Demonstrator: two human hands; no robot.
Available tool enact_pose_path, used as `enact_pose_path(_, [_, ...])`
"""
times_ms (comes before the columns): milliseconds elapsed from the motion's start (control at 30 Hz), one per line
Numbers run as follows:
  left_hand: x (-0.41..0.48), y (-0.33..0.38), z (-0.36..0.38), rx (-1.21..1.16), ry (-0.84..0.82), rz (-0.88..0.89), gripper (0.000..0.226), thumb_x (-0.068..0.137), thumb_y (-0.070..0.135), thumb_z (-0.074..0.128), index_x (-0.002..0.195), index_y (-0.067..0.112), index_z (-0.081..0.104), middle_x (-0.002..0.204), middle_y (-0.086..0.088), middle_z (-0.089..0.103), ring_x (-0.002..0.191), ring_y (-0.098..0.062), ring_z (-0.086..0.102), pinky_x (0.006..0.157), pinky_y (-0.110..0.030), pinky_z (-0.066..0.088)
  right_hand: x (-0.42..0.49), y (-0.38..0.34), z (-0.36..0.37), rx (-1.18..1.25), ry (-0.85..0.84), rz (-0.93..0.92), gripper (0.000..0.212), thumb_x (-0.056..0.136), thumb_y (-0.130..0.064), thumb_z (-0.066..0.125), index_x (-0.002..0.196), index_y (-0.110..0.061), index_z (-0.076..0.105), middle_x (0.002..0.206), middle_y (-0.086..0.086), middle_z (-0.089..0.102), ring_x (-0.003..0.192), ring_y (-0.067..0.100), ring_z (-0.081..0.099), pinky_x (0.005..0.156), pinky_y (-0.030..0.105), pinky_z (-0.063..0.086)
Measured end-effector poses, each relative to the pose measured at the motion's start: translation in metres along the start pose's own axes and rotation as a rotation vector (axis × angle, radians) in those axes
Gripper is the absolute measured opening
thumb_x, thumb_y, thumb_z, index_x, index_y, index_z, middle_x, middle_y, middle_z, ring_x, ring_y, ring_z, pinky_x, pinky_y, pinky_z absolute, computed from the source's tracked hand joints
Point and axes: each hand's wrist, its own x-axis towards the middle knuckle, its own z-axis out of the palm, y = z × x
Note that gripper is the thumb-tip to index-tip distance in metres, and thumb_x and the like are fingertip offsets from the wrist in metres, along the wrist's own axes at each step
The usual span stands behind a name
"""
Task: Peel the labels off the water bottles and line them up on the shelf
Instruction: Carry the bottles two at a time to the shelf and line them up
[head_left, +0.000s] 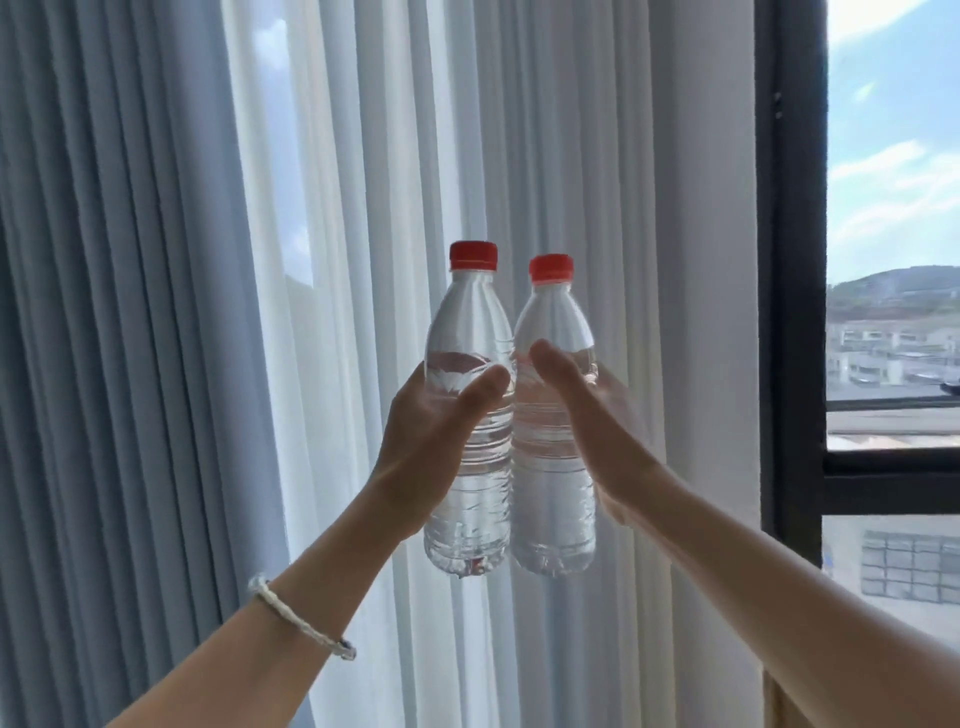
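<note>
- A black window frame (792, 260) stands at the right side of the view. Through its glass I see sky, a hill and low buildings.
- Left of the window frame hangs a sheer white curtain (395, 156). Further left of it hangs a grey-blue curtain (104, 260).
- Nothing stands between the camera and the bottles except the person's own thumbs and forearms.
- Count: two bottles, two red caps, two hands, one white cord bracelet (296, 618) on the left wrist.
- The left bottle (467, 493) and the right bottle (550, 493) are held up in the air, upright, left of the window frame and in front of the sheer curtain. Their sides touch.
- The grip of the left hand (421, 431) holds the left bottle, with the thumb across its front.
- The grip of the right hand (597, 415) holds the right bottle in the same way.
- Both bottles are clear ribbed plastic, with water up to about the shoulder. The left cap (473, 255) is a little higher than the right cap (551, 268).
</note>
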Motion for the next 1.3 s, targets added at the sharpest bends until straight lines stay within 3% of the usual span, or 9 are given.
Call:
enact_pose_path(133, [0.019, 0.034, -0.007, 0.014, 0.034, -0.003, 0.029, 0.074, 0.046, 0.071, 0.092, 0.025, 0.062, 0.084, 0.008, 0.075, 0.079, -0.008, 0.073, 0.063, -0.014, 0.053, 0.016, -0.036, 0.008, 0.0, -0.013, -0.032, 0.072, 0.062, -0.076, 0.063, 0.112, -0.023, 0.066, 0.1, -0.004, 0.075, 0.093, 0.011, 0.071, 0.086, 0.037, 0.054])
enact_pose_path(300, [0.009, 0.043, -0.006, 0.051, 0.081, -0.069, 0.034, 0.073, 0.049, 0.07, 0.095, 0.026, 0.059, 0.083, 0.008, 0.074, 0.076, -0.005, 0.072, 0.064, -0.016, 0.052, 0.001, -0.044, 0.013, 0.007, 0.015, 0.018, 0.028, 0.081, -0.057, 0.064, 0.093, -0.031, 0.063, 0.088, -0.008, 0.073, 0.077, 0.0, 0.07, 0.065, 0.016, 0.05])
enact_pose_path(467, [-0.019, 0.032, 0.005, 0.115, 0.115, -0.16, 0.056, 0.073, 0.05, 0.068, 0.115, 0.015, 0.058, 0.098, 0.001, 0.073, 0.085, -0.011, 0.073, 0.073, -0.026, 0.056, -0.022, -0.022, 0.011, 0.064, 0.048, 0.121, 0.062, 0.068, -0.066, 0.071, 0.109, -0.022, 0.057, 0.101, -0.001, 0.069, 0.091, 0.013, 0.068, 0.078, 0.031, 0.054])
enact_pose_path(567, [-0.038, 0.034, 0.019, 0.176, 0.148, -0.217, 0.039, 0.082, 0.043, 0.071, 0.111, 0.019, 0.059, 0.095, 0.006, 0.073, 0.082, -0.005, 0.072, 0.068, -0.018, 0.054, -0.035, -0.014, -0.001, 0.115, -0.004, 0.121, 0.048, 0.075, -0.056, 0.072, 0.105, -0.022, 0.058, 0.098, -0.001, 0.071, 0.087, 0.012, 0.07, 0.071, 0.025, 0.052])
enact_pose_path(700, [-0.064, 0.046, 0.026, 0.293, 0.25, -0.243, 0.018, 0.086, 0.037, 0.068, 0.1, 0.028, 0.06, 0.081, 0.021, 0.072, 0.076, 0.008, 0.068, 0.061, -0.006, 0.047, -0.041, 0.0, -0.004, 0.246, -0.153, 0.13, 0.046, 0.076, -0.05, 0.074, 0.108, -0.019, 0.061, 0.099, 0.002, 0.074, 0.085, 0.013, 0.073, 0.08, 0.034, 0.058])
enact_pose_path(867, [-0.09, 0.09, -0.015, 0.464, 0.378, -0.355, 0.1, 0.058, 0.08, 0.067, 0.139, 0.025, 0.044, 0.134, 0.003, 0.059, 0.122, -0.014, 0.056, 0.106, -0.04, 0.04, -0.05, -0.023, 0.052, 0.344, -0.336, 0.174, 0.082, 0.063, -0.065, 0.075, 0.119, -0.008, 0.057, 0.107, 0.01, 0.071, 0.096, 0.023, 0.071, 0.09, 0.046, 0.054])
enact_pose_path(967, [-0.116, 0.122, -0.057, 0.51, 0.48, -0.39, 0.089, 0.06, 0.073, 0.07, 0.132, 0.023, 0.051, 0.122, 0.001, 0.066, 0.106, -0.014, 0.067, 0.096, -0.044, 0.05, -0.064, -0.046, 0.102, 0.404, -0.524, 0.113, 0.052, 0.079, -0.053, 0.067, 0.106, -0.009, 0.066, 0.094, 0.012, 0.074, 0.088, 0.026, 0.073, 0.082, 0.043, 0.057])
enact_pose_path(1100, [-0.164, 0.15, -0.122, 0.527, 0.61, -0.481, 0.045, 0.07, 0.049, 0.074, 0.108, 0.028, 0.061, 0.097, 0.004, 0.073, 0.08, -0.009, 0.073, 0.069, -0.031, 0.051, -0.103, -0.063, 0.177, 0.507, -0.736, 0.122, 0.034, 0.092, -0.046, 0.056, 0.098, -0.015, 0.069, 0.097, 0.016, 0.072, 0.092, 0.031, 0.071, 0.085, 0.047, 0.056])
enact_pose_path(1300, [-0.232, 0.19, -0.213, 0.629, 0.776, -0.558, 0.077, 0.049, 0.055, 0.077, 0.116, 0.022, 0.062, 0.104, 0.0, 0.073, 0.09, -0.016, 0.072, 0.081, -0.036, 0.055, -0.157, -0.079, 0.289, 0.572, -0.886, 0.228, 0.023, 0.085, -0.041, 0.067, 0.099, -0.024, 0.06, 0.097, 0.003, 0.072, 0.093, 0.022, 0.07, 0.095, 0.049, 0.05])
